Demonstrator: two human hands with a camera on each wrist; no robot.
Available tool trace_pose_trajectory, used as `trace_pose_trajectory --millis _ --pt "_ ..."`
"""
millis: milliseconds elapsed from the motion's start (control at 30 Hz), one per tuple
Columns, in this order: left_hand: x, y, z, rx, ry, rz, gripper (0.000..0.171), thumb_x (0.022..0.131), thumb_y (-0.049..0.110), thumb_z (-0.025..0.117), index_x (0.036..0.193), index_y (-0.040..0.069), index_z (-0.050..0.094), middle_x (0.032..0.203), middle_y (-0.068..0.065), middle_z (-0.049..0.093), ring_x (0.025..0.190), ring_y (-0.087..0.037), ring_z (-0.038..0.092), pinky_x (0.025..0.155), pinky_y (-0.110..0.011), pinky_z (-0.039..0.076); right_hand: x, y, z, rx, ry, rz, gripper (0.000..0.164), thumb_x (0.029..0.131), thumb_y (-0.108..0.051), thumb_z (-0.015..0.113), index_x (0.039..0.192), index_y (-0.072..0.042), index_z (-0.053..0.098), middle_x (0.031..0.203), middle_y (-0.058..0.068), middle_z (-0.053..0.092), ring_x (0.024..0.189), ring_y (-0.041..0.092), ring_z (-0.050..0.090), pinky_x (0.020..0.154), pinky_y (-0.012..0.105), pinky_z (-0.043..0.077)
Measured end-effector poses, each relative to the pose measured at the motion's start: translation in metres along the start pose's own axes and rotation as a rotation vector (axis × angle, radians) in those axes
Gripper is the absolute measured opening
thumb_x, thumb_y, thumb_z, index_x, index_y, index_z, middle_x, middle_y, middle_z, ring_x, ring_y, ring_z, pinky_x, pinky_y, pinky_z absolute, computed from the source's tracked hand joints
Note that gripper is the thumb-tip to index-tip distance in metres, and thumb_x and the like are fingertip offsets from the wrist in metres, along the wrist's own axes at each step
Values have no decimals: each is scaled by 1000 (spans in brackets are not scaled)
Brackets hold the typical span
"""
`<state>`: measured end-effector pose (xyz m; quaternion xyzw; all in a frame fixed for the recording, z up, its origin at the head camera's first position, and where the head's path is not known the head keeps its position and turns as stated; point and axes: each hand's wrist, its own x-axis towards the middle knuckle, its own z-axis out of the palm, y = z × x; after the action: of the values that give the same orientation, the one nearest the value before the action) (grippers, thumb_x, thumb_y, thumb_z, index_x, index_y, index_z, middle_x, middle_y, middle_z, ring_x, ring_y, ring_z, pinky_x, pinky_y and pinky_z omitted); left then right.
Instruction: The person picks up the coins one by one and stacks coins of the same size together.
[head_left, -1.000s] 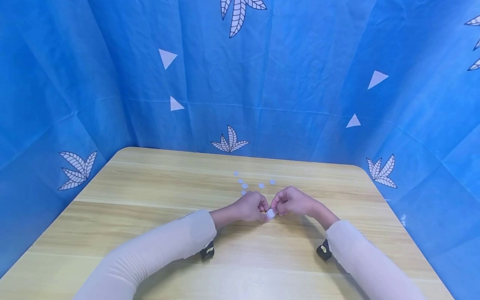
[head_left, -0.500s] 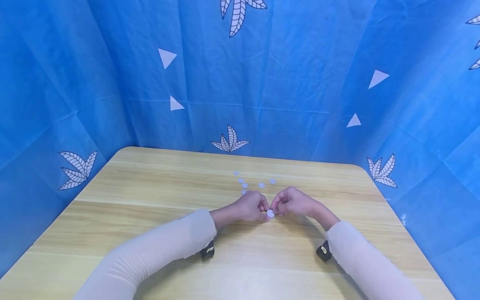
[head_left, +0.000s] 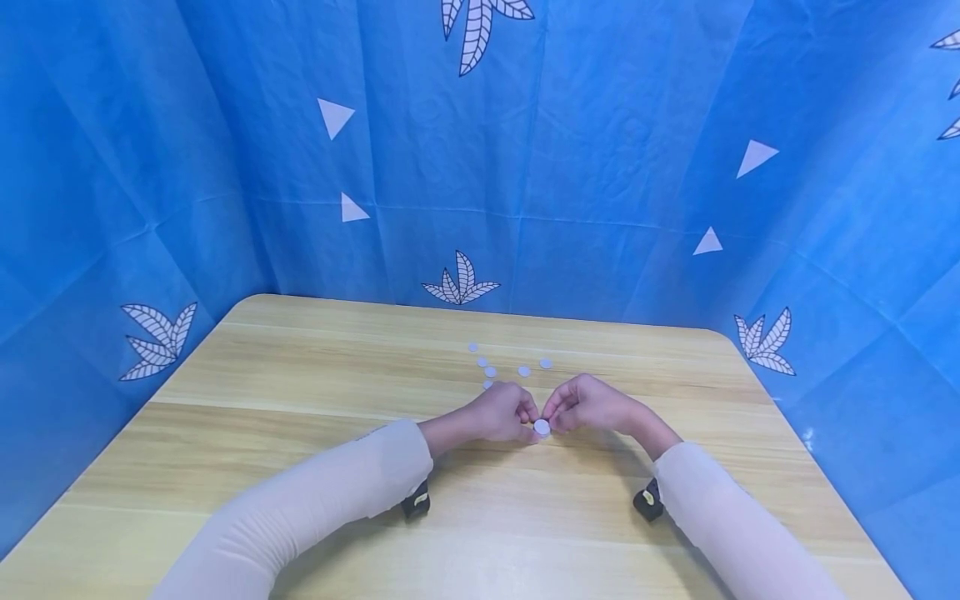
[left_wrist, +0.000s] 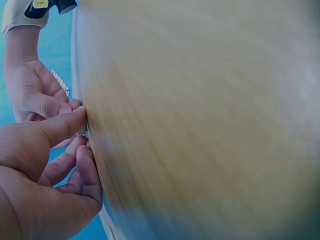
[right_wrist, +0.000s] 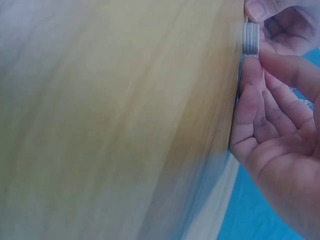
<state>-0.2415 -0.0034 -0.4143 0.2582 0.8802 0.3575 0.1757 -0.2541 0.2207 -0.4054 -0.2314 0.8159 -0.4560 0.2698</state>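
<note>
**Left hand (head_left: 504, 413) and right hand (head_left: 592, 406) pinch one small stack (head_left: 542, 427)**

The left thumb and forefinger nip the stack from its left, thumb on the near side and finger on the far side. From its right, the right thumb and forefinger are bent in and pinch it too; the other fingers of both hands are curled. The stack stands upright on the table (head_left: 480, 533), directly between the hands, its flat pale top facing up. Side-on it shows several grey layers, edges nearly in line; it looks like about four to me, though it is too blurred to be sure.

Beyond the stack lie six loose discs (head_left: 524, 371). Four trail away to its far left, the closest of them just beside the left hand; the other two lie more nearly straight behind it.

Nearer me than the stack, each pale sleeve (head_left: 330, 487) reaches in from its own side, with a black band (head_left: 417, 502) at the wrist. Well behind the stack, past the table's far edge, hangs a creased blue cloth (head_left: 600, 108) printed with white leaves (head_left: 461, 282) and triangles (head_left: 335, 117).
</note>
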Motion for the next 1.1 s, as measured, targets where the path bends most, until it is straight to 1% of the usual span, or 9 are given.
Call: trace_pose_trajectory --millis 233,433,533,633,800,933,1100 --pt "-1 0 -1 -9 -6 -4 21 82 20 89 93 12 74 87 5 64 82 -9 56 73 -21 50 0 0 0 4 4 5 18 87 3 72 104 5 71 91 11 75 84 22 71 77 31 59" --pt "0 0 1 -13 1 12 22 81 19 89 93 9 74 84 3 63 76 -9 56 68 -20 50 0 2 2 5 -16 -10 21 84 4 78 104 5 71 94 15 75 87 24 72 81 31 59" --pt "1 0 1 -12 5 19 21 81 18 89 93 8 74 83 3 63 74 -9 55 67 -19 49 0 2 4 -14 -18 -27 22 83 2 81 103 5 71 93 15 75 87 24 73 81 31 60" --pt "1 0 2 -12 5 20 20 81 17 88 93 8 74 82 3 63 73 -9 54 66 -19 48 0 0 6 -70 -9 -40 22 82 -2 83 101 3 72 90 11 75 85 22 72 79 29 59" --pt "0 2 1 -6 4 23 19 82 15 88 92 8 73 81 3 62 71 -8 53 65 -19 47 -1 -4 10 -205 29 -61 21 80 -7 86 96 -2 73 85 1 73 81 17 70 77 28 59" --pt "-1 2 1 -2 3 24 19 82 14 88 92 9 73 80 3 61 71 -8 52 65 -18 47 -2 -9 14 -270 58 -73 19 79 -8 87 93 -5 74 83 -2 72 79 15 68 76 28 58" --pt "0 1 1 -1 2 26 19 82 14 87 93 8 74 80 4 61 70 -8 52 65 -18 47 -3 -12 16 -313 78 -87 17 79 -6 86 91 -6 75 81 -3 71 78 14 67 74 27 58"
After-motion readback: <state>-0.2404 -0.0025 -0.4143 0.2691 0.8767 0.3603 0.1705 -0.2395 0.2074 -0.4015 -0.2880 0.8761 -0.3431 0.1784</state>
